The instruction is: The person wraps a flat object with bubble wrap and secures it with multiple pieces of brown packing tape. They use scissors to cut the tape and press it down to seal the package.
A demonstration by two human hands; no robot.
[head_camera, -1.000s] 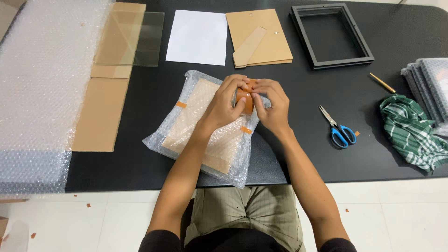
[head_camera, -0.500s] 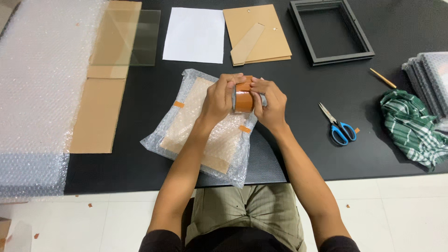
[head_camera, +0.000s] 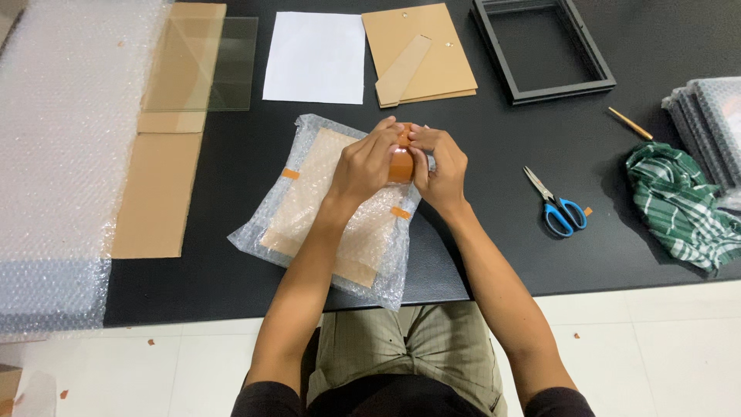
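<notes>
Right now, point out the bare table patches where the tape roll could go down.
Bare black table lies between the bubble-wrapped parcel and the scissors, and also between the parcel and the cardboard strip. The far edge is crowded: glass pane, white sheet, backing board, black frame.

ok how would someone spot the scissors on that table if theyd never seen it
Start from the black table and go to its right half, between the person's right hand and the crumpled green striped cloth. The scissors lie flat there, closed. They are the only thing with bright blue handles.
</notes>
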